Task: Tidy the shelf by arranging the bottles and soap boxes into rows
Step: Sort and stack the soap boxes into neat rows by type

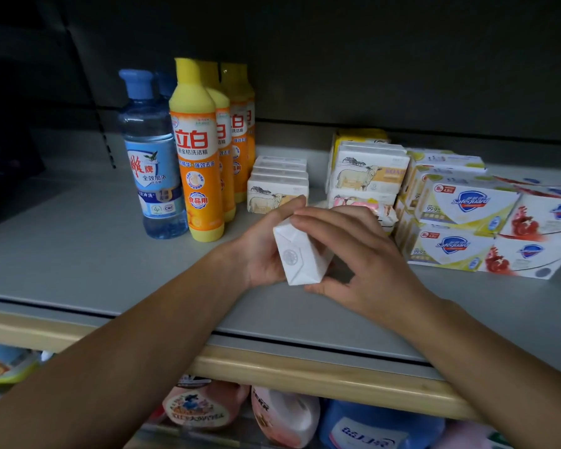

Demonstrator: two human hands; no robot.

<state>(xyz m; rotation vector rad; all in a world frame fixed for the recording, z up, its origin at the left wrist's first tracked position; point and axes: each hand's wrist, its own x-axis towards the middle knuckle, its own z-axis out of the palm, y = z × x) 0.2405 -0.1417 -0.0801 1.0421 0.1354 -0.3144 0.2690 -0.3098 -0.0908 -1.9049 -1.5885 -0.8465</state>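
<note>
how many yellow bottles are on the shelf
4 visible, in a row running back from the front one: second, third, and a sliver of a fourth. More may be hidden behind.

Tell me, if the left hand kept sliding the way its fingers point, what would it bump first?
Probably the low sheep-printed cream soap box just beyond the left hand, which holds a white paper-wrapped soap bar; depth is unclear.

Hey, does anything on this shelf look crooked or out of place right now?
Yes. A pink soap pack with a crumpled end lies at the foot of the sheep soap stack. Both hands, left and right, hold a white soap box not yet in any row.
</note>
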